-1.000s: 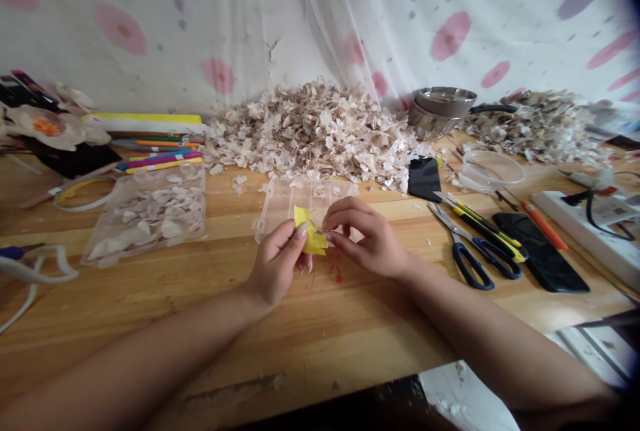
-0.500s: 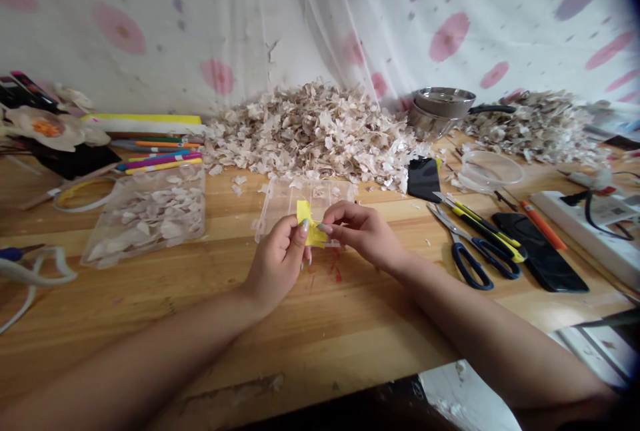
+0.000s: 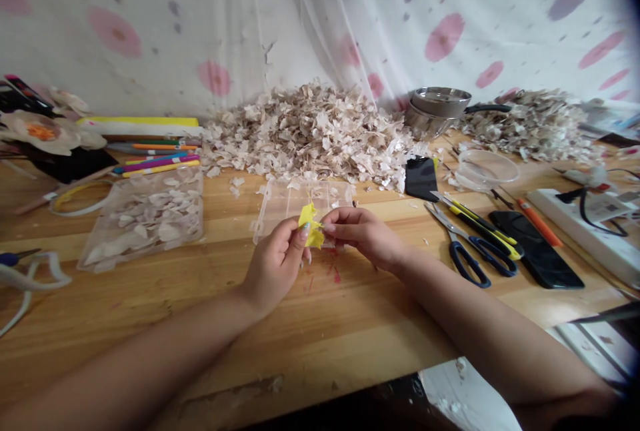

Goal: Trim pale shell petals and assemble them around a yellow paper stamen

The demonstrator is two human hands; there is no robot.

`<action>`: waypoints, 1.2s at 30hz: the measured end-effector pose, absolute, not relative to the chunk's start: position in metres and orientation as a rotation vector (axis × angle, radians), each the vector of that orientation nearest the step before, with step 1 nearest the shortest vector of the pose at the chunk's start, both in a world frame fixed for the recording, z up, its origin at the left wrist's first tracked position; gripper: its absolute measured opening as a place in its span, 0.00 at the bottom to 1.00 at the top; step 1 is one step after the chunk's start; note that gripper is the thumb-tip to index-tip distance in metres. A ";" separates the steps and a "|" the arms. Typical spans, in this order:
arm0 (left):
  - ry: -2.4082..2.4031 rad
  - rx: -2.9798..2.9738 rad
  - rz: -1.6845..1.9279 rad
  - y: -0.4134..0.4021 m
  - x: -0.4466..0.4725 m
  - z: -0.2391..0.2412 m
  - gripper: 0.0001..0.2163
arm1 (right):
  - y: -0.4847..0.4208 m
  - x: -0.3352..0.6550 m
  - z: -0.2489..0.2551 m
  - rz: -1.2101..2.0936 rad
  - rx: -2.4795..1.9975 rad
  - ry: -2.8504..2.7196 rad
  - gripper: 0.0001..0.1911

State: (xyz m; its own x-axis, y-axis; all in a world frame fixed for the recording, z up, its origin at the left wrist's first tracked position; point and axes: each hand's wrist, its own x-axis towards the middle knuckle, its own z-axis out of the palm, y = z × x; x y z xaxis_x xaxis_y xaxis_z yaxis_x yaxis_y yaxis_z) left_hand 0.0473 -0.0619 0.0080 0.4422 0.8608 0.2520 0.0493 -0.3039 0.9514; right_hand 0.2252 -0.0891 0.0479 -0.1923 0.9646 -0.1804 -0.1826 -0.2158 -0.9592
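A small crumpled yellow paper piece is pinched between both hands above the wooden table. My left hand grips it from the left with thumb and fingers closed. My right hand pinches its right edge with the fingertips. Just behind the hands lies a clear plastic compartment box. A big heap of pale dried husks rises beyond that.
A clear tray of husk pieces sits at the left, coloured pens behind it. Scissors, a black phone, a clear bowl, a metal pot and a power strip are at the right.
The yellow piece has been folded and crumpled smaller between the fingers. My right hand has lowered and flattened a little; the view has shifted slightly.
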 end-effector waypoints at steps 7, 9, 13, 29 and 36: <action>0.745 1.656 0.997 -0.064 0.048 0.011 0.08 | -0.089 0.227 0.046 1.586 -1.030 -1.130 0.04; 0.718 1.659 0.992 -0.065 0.048 0.012 0.08 | -0.089 0.226 0.044 1.561 -1.014 -1.173 0.05; 0.616 1.635 0.952 -0.066 0.047 0.011 0.08 | -0.089 0.224 0.038 1.316 -1.030 -1.348 0.06; 0.598 1.572 0.959 -0.064 0.048 0.010 0.07 | -0.096 0.230 0.041 0.352 -1.034 -2.068 0.09; 0.604 1.600 0.923 -0.064 0.048 0.011 0.06 | -0.095 0.231 0.041 0.300 -1.032 -2.097 0.09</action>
